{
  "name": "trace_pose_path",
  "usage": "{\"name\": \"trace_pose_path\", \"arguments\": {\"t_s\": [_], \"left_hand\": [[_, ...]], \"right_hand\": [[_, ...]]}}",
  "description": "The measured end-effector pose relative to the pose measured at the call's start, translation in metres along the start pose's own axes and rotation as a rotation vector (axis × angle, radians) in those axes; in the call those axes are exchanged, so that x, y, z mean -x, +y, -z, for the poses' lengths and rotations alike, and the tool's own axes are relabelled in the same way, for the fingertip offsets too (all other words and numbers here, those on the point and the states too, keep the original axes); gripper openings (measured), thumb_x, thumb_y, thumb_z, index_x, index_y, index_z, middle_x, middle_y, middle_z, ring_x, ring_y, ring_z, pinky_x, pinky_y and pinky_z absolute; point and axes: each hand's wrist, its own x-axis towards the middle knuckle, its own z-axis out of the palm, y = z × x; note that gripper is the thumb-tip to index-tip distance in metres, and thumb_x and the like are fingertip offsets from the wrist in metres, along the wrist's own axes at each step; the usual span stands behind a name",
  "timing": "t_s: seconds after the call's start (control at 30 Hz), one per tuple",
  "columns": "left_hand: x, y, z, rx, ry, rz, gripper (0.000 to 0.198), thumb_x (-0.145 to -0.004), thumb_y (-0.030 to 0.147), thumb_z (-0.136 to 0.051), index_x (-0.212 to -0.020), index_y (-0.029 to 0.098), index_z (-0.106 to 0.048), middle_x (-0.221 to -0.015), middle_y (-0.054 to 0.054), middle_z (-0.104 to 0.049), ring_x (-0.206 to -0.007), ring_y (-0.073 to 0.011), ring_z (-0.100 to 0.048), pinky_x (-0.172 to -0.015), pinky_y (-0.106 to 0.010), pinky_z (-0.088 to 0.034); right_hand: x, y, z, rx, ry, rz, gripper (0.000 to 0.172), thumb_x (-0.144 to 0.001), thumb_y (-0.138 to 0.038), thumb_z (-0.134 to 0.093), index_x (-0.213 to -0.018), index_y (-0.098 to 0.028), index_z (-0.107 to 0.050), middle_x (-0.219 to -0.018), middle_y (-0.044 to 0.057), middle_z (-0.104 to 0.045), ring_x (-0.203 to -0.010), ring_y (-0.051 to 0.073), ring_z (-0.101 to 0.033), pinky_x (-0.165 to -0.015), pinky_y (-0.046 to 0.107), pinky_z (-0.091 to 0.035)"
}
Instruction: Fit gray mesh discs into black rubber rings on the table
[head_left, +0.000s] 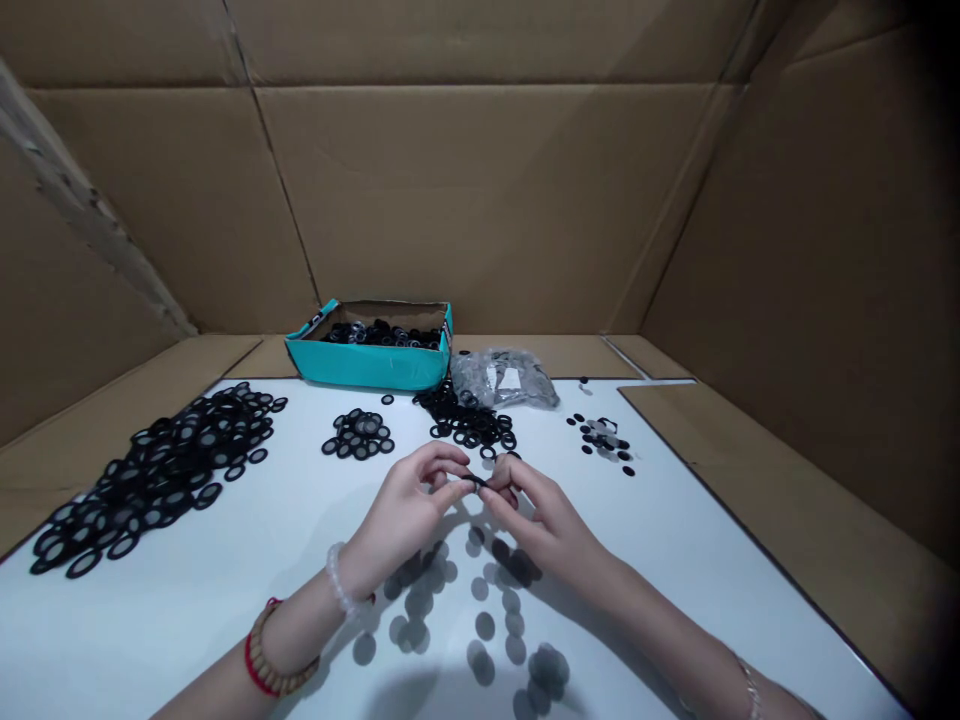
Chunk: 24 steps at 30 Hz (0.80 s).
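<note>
Left hand: the left hand (409, 510) is hovering just above the surface (675, 540), its fingers curling in and pinching one end of the black ring (475, 481).
Right hand: the right hand (536, 515) is meeting it fingertip to fingertip, pinching the other end of the same ring.
Black ring: it is sitting between the two sets of fingertips, clear of the surface; finer detail is too small to tell.
Grey discs (484, 625): these are lying scattered flat under the hands and nearer the person than them, partly in shadow.
Large ring pile (161, 470): it is spreading well to the left of the left hand.
Small ring cluster (358, 435): it is lying just beyond the left hand.
Middle ring heap (465, 420): it is lying directly beyond the fingertips, near them.
Plastic bag (506, 378): it is resting beyond that heap, touching its far edge.
Teal box (367, 362): it is standing farthest beyond the hands, holding more black rings.
Loose pieces (604, 440): a few black and grey pieces are lying beyond and to the right of the right hand.
Wrists: bead bracelets (262, 655) are circling the left wrist.
Enclosure: cardboard walls (487, 200) are standing around the surface on three sides.
</note>
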Motion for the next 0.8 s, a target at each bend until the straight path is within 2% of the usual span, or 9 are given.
{"name": "trace_pose_path", "arguments": {"t_s": [0.1, 0.17, 0.23, 0.43, 0.63, 0.8], "left_hand": [[0.0, -0.0005, -0.0027, 0.198, -0.008, 0.15, 0.023, -0.073, 0.024, -0.064, -0.093, 0.014, -0.056, -0.085, -0.006, -0.061, -0.081, -0.0169, -0.057, -0.073, -0.028, -0.045], [0.0004, -0.0014, -0.0043, 0.268, -0.016, 0.185, 0.027, -0.073, 0.027, -0.064, -0.095, 0.014, -0.056, -0.088, -0.007, -0.061, -0.083, -0.0172, -0.058, -0.075, -0.029, -0.046], [0.0004, -0.0018, -0.0049, 0.248, -0.011, 0.15, 0.027, -0.073, 0.027, -0.065, -0.095, 0.015, -0.055, -0.087, -0.006, -0.061, -0.083, -0.0171, -0.058, -0.076, -0.029, -0.046], [-0.0017, -0.0014, -0.0018, -0.005, -0.037, -0.049, 0.016, -0.076, 0.018, -0.057, -0.092, 0.017, -0.055, -0.085, -0.003, -0.057, -0.083, -0.0169, -0.055, -0.077, -0.029, -0.044], [-0.0004, -0.0065, -0.0047, -0.044, 0.027, -0.055, 0.012, -0.076, 0.016, -0.056, -0.087, 0.018, -0.054, -0.076, 0.0, -0.053, -0.067, -0.013, -0.049, -0.063, -0.024, -0.041], [0.0016, -0.0032, -0.0066, -0.039, 0.087, -0.071, 0.012, -0.076, 0.017, -0.057, -0.087, 0.018, -0.054, -0.079, 0.0, -0.054, -0.07, -0.0134, -0.049, -0.065, -0.024, -0.04]], "right_hand": [[-0.0013, 0.0026, 0.0004, 0.027, -0.009, -0.021, 0.011, -0.089, -0.025, -0.047, -0.08, -0.02, -0.045, -0.073, -0.001, -0.045, -0.066, 0.014, -0.043, -0.061, 0.025, -0.035], [-0.0022, 0.0039, 0.0005, 0.044, -0.01, -0.01, 0.012, -0.088, -0.025, -0.048, -0.077, -0.02, -0.045, -0.072, -0.002, -0.044, -0.066, 0.014, -0.043, -0.061, 0.025, -0.034], [-0.0027, 0.0043, 0.0005, 0.047, -0.013, 0.007, 0.018, -0.089, -0.023, -0.046, -0.072, -0.019, -0.043, -0.07, -0.002, -0.043, -0.064, 0.013, -0.042, -0.061, 0.025, -0.034], [-0.0021, -0.0006, -0.0001, 0.011, -0.054, -0.027, 0.024, -0.089, -0.025, -0.046, -0.067, -0.019, -0.038, -0.067, -0.003, -0.041, -0.062, 0.013, -0.041, -0.058, 0.024, -0.032], [-0.0027, -0.0033, -0.0032, 0.021, 0.014, -0.015, 0.023, -0.088, -0.024, -0.045, -0.067, -0.019, -0.037, -0.065, -0.003, -0.04, -0.061, 0.013, -0.039, -0.057, 0.024, -0.031], [-0.0012, -0.0027, -0.0047, 0.032, 0.068, 0.011, 0.022, -0.088, -0.023, -0.045, -0.067, -0.02, -0.037, -0.065, -0.003, -0.039, -0.061, 0.013, -0.039, -0.057, 0.024, -0.032]]}}
